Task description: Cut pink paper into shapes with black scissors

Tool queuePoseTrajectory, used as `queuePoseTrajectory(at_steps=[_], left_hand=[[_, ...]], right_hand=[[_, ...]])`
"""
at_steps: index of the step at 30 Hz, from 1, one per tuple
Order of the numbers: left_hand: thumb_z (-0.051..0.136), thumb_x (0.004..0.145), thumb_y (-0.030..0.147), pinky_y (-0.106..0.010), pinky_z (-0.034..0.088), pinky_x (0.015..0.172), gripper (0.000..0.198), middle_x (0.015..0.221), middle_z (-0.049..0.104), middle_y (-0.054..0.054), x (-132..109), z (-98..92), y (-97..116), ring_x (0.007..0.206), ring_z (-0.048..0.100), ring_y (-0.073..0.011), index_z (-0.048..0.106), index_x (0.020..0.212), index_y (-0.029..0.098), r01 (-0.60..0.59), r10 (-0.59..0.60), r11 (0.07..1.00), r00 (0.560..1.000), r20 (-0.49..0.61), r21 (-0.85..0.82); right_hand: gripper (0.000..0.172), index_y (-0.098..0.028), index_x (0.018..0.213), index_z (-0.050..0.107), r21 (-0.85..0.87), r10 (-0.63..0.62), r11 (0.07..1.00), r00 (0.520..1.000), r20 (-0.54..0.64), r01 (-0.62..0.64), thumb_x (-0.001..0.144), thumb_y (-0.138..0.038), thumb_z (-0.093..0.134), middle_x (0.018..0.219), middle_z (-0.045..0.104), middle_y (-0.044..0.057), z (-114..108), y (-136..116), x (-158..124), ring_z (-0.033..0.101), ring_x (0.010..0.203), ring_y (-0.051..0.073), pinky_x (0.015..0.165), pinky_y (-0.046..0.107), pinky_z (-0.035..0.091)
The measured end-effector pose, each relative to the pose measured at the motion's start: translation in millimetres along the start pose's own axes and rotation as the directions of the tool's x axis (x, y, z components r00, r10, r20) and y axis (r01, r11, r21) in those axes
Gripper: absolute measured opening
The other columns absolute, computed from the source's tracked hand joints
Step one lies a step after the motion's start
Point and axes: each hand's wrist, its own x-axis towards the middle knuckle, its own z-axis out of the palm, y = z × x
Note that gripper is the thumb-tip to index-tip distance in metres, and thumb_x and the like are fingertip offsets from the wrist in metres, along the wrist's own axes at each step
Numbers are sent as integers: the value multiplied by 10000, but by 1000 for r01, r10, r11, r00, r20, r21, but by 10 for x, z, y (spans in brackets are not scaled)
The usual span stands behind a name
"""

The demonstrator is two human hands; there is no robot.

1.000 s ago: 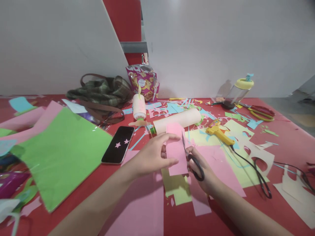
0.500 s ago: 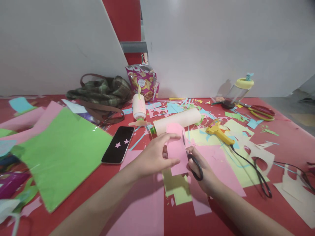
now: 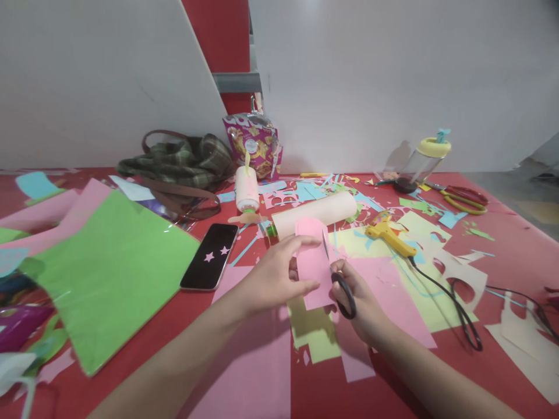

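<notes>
My left hand [image 3: 273, 276] pinches a small pink paper piece [image 3: 315, 265] between thumb and fingers, holding it up over the table. My right hand [image 3: 362, 302] grips black-handled scissors [image 3: 339, 283], fingers through the loops, with the blades running up along the paper's right edge. Both hands hover above pink and pale yellow sheets lying on the red table [image 3: 515, 256].
A phone [image 3: 210, 256] and a large green sheet [image 3: 109, 267] lie to the left. Behind the hands are a cream roll [image 3: 314, 212], a glue bottle [image 3: 247, 189], a snack bag [image 3: 253, 145] and a plaid bag [image 3: 183, 160]. A yellow glue gun [image 3: 388, 234] with cord, a jar [image 3: 423, 163] and red scissors [image 3: 463, 199] lie right.
The pink piece and the scissors have shifted slightly toward me and lower; the scissor blades sit a little further along the paper's edge.
</notes>
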Motion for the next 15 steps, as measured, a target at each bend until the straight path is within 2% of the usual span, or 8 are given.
queuePoseTrajectory(at_steps=[7,10,15], left_hand=[[577,640,210,-193,426,529,457,1038,468,-24,-4,-8,-6,671,471,-92,452,1078,241,0,0,1000,1000,-1,1],[595,630,225,-202,425,529,468,1008,474,-19,-7,-6,-5,606,433,-72,454,1076,236,4,-3,1000,1000,28,-11],[594,636,215,-207,428,545,483,1015,470,-21,-14,5,-1,590,426,-62,438,1092,235,10,-5,999,997,79,-54]], right_hand=[[300,-227,748,357,-5,8,1000,1000,-16,-8,676,-391,597,486,283,-111,-16,19,-1,290,395,42,404,156,338],[268,-230,786,370,-64,-40,997,999,6,40,714,-419,546,483,333,-97,-52,43,0,323,399,57,373,157,298],[257,-232,828,381,-93,-108,990,994,15,109,734,-426,520,526,380,-73,-91,61,1,365,443,74,432,183,340]])
